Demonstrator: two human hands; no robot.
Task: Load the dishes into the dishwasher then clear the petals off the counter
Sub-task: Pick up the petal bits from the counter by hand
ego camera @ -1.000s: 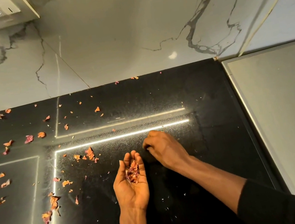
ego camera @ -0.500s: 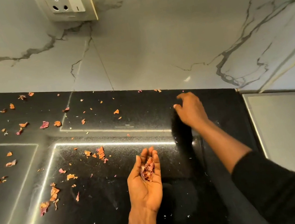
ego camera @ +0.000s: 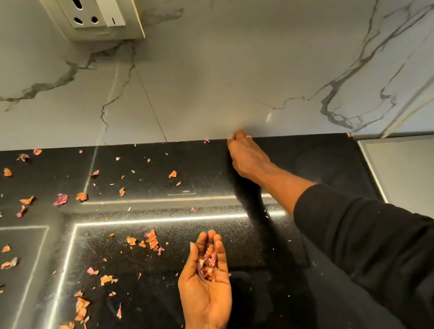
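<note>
Dried pink and orange petals (ego camera: 151, 238) lie scattered over the black counter (ego camera: 311, 165), mostly on its left half. My left hand (ego camera: 204, 282) hovers palm up over the counter's middle, slightly cupped, carrying a small heap of gathered petals (ego camera: 207, 264). My right hand (ego camera: 246, 156) reaches to the counter's back edge where it meets the wall. Its fingertips pinch a small petal (ego camera: 230, 138) there. Another tiny petal (ego camera: 206, 141) lies just left of those fingertips.
A marble-patterned wall (ego camera: 221, 62) rises behind the counter, with a socket and switch plate (ego camera: 92, 9) at the upper left. A grey panel (ego camera: 429, 173) borders the counter on the right. Bright light strips reflect across the counter.
My right hand moved from the counter's middle, near my left hand, to the back edge at the wall. My left hand stayed palm up with its petals. My view tilted up.
</note>
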